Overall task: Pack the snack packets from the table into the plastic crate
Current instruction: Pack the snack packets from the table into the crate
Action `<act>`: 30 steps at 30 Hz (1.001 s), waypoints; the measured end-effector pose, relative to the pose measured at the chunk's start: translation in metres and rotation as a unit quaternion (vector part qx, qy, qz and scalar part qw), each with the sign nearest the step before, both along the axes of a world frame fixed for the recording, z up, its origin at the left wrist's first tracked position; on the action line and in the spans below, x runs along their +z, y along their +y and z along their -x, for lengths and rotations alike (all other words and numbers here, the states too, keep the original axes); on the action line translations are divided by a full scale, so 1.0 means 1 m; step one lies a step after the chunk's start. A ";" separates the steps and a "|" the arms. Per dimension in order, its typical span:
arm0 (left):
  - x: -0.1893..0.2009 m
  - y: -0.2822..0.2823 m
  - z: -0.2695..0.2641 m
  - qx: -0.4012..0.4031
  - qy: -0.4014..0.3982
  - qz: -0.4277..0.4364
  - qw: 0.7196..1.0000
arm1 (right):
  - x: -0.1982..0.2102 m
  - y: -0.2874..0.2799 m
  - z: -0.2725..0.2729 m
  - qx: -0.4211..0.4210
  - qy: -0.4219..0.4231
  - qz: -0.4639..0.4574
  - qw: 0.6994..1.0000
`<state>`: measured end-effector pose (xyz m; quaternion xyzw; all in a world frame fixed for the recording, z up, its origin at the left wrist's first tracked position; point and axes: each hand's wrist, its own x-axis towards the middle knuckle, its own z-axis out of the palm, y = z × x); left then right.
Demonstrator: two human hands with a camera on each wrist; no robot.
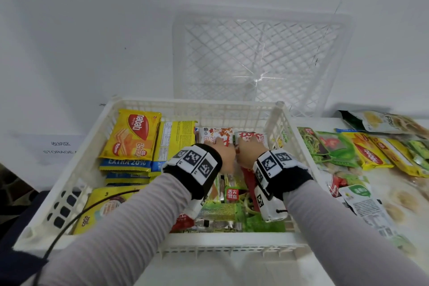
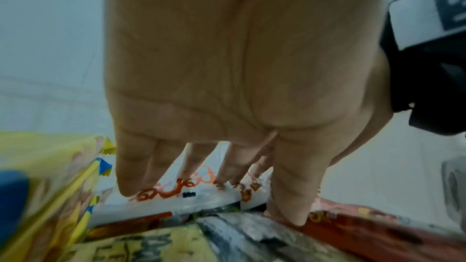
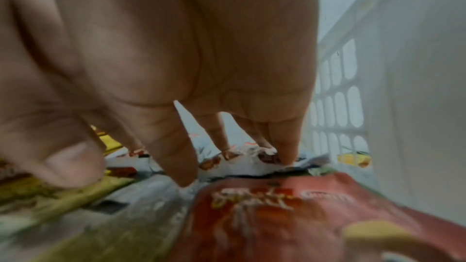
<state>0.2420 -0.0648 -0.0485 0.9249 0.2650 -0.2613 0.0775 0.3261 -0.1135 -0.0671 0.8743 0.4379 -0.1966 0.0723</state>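
Note:
The white plastic crate (image 1: 222,241) stands in front of me, holding several snack packets: yellow wafer packs (image 1: 133,137) on the left, green and red ones in the middle. Both hands reach into its far side. My left hand (image 1: 224,153) (image 2: 227,166) lays straight fingers on a white packet with orange print (image 1: 214,134) (image 2: 156,204), and its thumb touches a red packet (image 2: 365,230). My right hand (image 1: 249,151) (image 3: 176,146) touches the neighbouring white-and-red packet (image 1: 253,137) (image 3: 239,166) with straight fingertips, above a red packet (image 3: 290,216). Neither hand grips anything.
Several more snack packets (image 1: 371,158), green, yellow and white, lie on the table right of the crate. A second white lattice crate (image 1: 260,58) leans against the wall behind. A paper label (image 1: 60,148) sits at the left. The crate's right wall (image 3: 340,107) is close to my right hand.

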 end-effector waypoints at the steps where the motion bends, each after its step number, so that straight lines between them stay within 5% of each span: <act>1: -0.005 0.000 0.000 0.012 -0.003 -0.011 1.000 | -0.002 0.000 -0.001 -0.008 0.006 -0.002 1.000; 7: -0.030 0.006 0.004 0.022 -0.085 -0.049 0.995 | -0.010 -0.004 -0.003 -0.004 0.023 -0.037 0.999; 17: -0.037 0.015 0.002 0.037 -0.077 -0.011 0.996 | -0.016 -0.006 -0.003 -0.008 0.039 -0.043 0.998; 30: 0.026 0.021 -0.002 0.004 -0.166 -0.020 0.986 | 0.044 -0.006 -0.001 0.023 -0.004 -0.070 0.997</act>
